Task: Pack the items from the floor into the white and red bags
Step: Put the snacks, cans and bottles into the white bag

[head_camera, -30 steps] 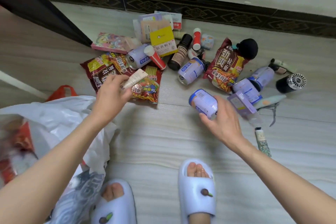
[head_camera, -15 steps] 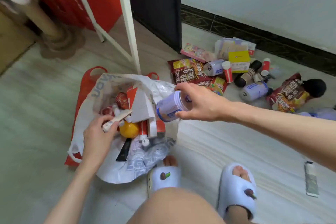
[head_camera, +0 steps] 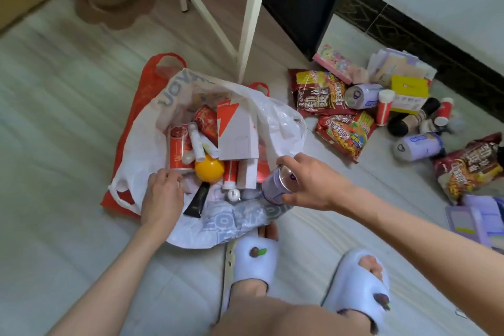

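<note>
right hand (head_camera: 313, 185) grips a pale purple metal can (head_camera: 275, 185) w/ blue label, fingers (head_camera: 289, 162) curled over its top end and thumb under it, can tilted, held just above the near-right rim of the open white plastic bag (head_camera: 136, 161). left hand (head_camera: 162, 196) sits at the bag's near-left edge, fingers bent down into the opening by a red cylindrical can (head_camera: 178, 148); can't tell if they pinch anything. white bag lies spread on the floor on top of a flat red plastic bag (head_camera: 141, 93), red handles showing behind it. inside the white bag: red can, white-and-red carton (head_camera: 236, 131), yellow-orange round ball (head_camera: 208, 170), black squeeze tube (head_camera: 197, 199), white tubes (head_camera: 196, 142), red snack pack (head_camera: 207, 120).

rest of the items still on the floor to the right, well apart from the bags: dark red noodle packets (head_camera: 317, 95), another (head_camera: 469, 166) further right, 2 more purple cans (head_camera: 360, 95) and (head_camera: 417, 146), yellow box (head_camera: 409, 88), dark bottle (head_camera: 409, 120), pink flat pack (head_camera: 335, 61), purple box (head_camera: 480, 215) at right edge.

both feet in pale lilac slippers (head_camera: 256, 259), left toe touching the white bag's near edge. white metal frame legs (head_camera: 251, 8) stand behind the bags.
</note>
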